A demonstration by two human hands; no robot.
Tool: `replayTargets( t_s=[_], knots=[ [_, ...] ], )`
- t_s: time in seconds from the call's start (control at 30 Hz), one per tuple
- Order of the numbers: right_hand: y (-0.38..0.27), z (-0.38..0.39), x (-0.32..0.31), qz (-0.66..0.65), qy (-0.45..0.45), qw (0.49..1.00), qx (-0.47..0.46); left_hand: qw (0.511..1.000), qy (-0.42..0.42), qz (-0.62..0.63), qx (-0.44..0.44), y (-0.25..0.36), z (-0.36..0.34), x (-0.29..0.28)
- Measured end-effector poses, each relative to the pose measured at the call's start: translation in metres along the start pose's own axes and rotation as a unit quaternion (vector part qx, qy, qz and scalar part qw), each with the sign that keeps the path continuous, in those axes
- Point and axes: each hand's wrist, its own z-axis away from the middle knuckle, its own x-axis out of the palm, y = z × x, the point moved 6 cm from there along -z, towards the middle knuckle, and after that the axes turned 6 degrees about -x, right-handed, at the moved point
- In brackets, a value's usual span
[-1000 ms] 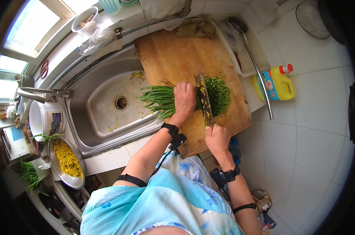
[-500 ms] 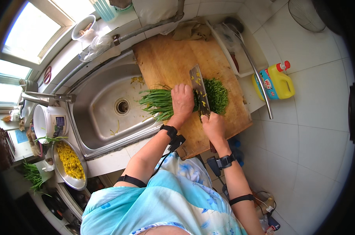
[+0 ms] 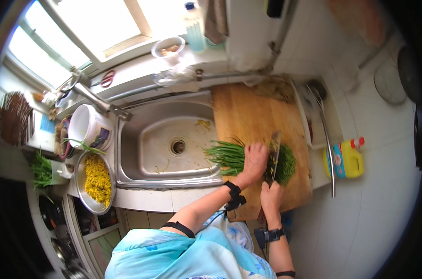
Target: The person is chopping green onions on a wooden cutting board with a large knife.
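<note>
The left hand (image 3: 256, 160) curls over green stalks (image 3: 227, 156), uncut to its left; the right hand (image 3: 271, 196) grips a knife (image 3: 275, 156), already chopped greens (image 3: 287, 165) lying just ahead of it.

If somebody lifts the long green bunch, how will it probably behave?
The green bunch would probably bend, its blades being long and thin. It may also spread apart, since no tie is visible and the loose tips fan out beyond the left hand.
</note>
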Motion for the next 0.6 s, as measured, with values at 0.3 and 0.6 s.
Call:
replayTargets(
  t_s=[0.3, 0.6],
  knots=[
    [-0.001, 0.011, 0.002, -0.016, 0.044, 0.998, -0.04, 0.998, -0.022, -0.025, 0.048, -0.008, 0.004, -0.032],
    [-0.009, 0.012, -0.008, 0.038, 0.036, 0.997, -0.055, 0.999, 0.036, -0.006, 0.008, -0.021, 0.01, -0.027]
  ],
)
